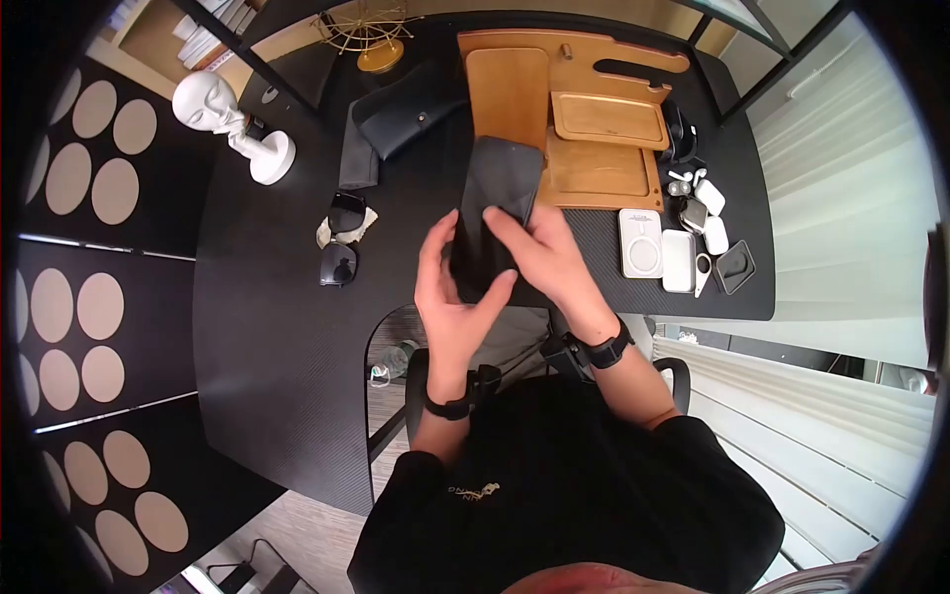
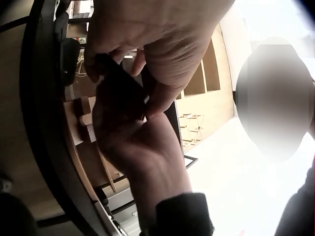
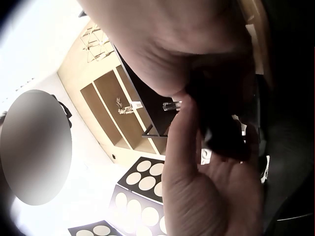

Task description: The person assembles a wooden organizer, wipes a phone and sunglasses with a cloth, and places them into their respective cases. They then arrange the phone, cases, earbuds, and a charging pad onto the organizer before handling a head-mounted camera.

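Observation:
In the head view a long, flat black case (image 1: pixel 503 176) is held over the near edge of the dark desk, close in front of a wooden desk organizer (image 1: pixel 507 89). My left hand (image 1: pixel 450 319) grips its left side and lower end, the thumb lying across the near end. From the right, my right hand (image 1: pixel 547 252) holds it, thumb pressed on the upper face and fingers largely hidden behind. Both wrist views show the case (image 2: pixel 123 81) dark and in shadow between the two hands.
Left on the desk (image 1: pixel 267 327) lie sunglasses (image 1: pixel 338 263), a black snap pouch (image 1: pixel 411 117) and a white head figure (image 1: pixel 206 104). A white magnetic charger pack (image 1: pixel 641 243), a white tray (image 1: pixel 679 260) and small earbud cases (image 1: pixel 709 198) are at the right. A gold wheel ornament (image 1: pixel 379 55) stands behind.

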